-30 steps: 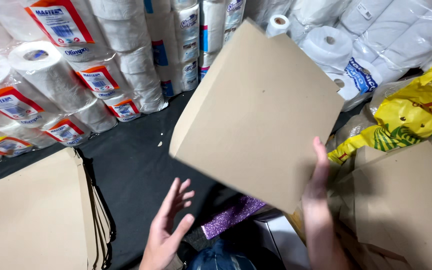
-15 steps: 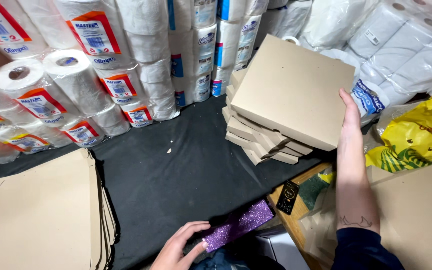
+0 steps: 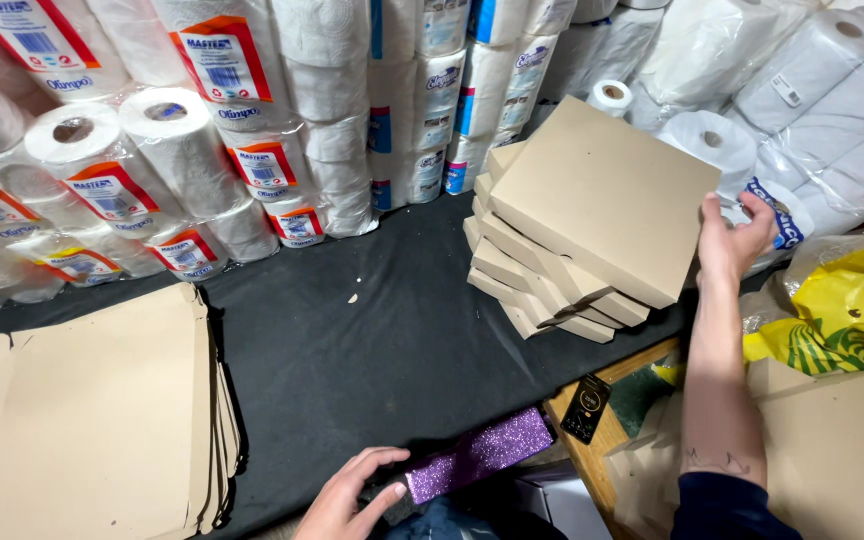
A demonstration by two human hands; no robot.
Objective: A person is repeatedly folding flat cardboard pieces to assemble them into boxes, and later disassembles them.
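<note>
A stack of folded brown cardboard boxes (image 3: 552, 270) is seen on the black-covered bench (image 3: 372, 350), at its right end, just in front of the wrapped paper rolls (image 3: 282, 120) that line the back. The top box (image 3: 602, 195) is laid across the stack, slightly askew, and its right edge is touched by the right hand (image 3: 732, 245); the grip is open, with the fingers spread against the edge and the palm resting there rather than clamped round it. The left hand (image 3: 347, 495) is held low at the near edge of the bench, its fingers loosely curled and apart, touching the end of a purple glitter-covered object (image 3: 482, 455) that lies just beside it; nothing is closed in that grip. At the left end of the bench, a pile of flat, unfolded cardboard blanks (image 3: 92, 420) is seen, well apart from the finished stack. Judged from how things lie, several boxes are already folded and stacked, roughly half a dozen by the visible edges, and the newest is being settled on top. A good number of blanks are left to be made up, though the depth of that pile cannot be counted exactly. More brown cardboard (image 3: 842, 450) is seen at the lower right, near a yellow plastic bag (image 3: 852, 300), and a small dark device (image 3: 585, 408) lies on a wooden surface below the stack.
</note>
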